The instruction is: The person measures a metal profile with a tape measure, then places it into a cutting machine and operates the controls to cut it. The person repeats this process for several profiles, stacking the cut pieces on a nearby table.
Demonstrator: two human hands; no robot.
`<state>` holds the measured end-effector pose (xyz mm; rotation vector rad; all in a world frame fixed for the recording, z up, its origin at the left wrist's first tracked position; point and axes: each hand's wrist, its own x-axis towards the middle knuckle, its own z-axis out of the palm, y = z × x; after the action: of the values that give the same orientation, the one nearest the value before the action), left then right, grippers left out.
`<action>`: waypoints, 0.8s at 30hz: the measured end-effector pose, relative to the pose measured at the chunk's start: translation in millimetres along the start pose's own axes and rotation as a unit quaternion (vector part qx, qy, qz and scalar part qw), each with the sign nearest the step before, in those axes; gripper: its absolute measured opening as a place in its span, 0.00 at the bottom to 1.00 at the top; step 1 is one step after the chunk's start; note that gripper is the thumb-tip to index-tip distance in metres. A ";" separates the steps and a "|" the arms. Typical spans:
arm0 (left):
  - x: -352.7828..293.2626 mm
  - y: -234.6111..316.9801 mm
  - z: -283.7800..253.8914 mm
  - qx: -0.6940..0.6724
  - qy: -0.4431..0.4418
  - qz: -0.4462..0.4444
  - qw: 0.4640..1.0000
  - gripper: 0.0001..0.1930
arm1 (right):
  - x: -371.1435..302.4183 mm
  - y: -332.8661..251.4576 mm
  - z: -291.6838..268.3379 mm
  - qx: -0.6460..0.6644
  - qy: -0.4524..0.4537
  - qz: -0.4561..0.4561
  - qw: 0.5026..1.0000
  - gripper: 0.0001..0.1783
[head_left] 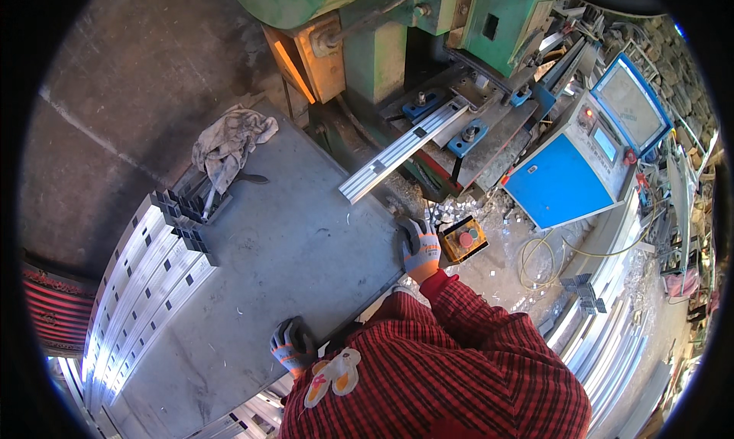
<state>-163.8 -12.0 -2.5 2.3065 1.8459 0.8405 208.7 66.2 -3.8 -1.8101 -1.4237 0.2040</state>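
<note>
Left hand (293, 347) lies loosely spread at the edge of the table (283, 233), right hand (419, 248) likewise, fingers parted — yellow box (463, 240) at its three o'clock, metal bar (404, 150) toward twelve.

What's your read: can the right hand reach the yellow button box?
Probably yes: the right hand is at the edge of the grey table, close beside the yellow button box, with nothing visible between them.
</note>
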 end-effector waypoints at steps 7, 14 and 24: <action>2.3 6.9 -2.7 -0.004 0.005 -0.010 1.000 0.21 | 2.0 -9.2 -6.4 -0.008 0.023 -0.025 0.999 0.19; 0.8 5.3 -0.9 0.007 0.009 -0.010 1.000 0.21 | 0.1 -2.9 -2.9 0.003 -0.002 -0.003 1.000 0.22; 1.7 7.1 -0.9 -0.003 0.017 -0.011 1.000 0.20 | 0.3 -1.8 -2.2 0.011 0.002 -0.005 1.000 0.23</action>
<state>-157.8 -12.7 1.6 2.2786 1.8762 0.8873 208.7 65.4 -1.0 -1.7833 -1.4229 0.2113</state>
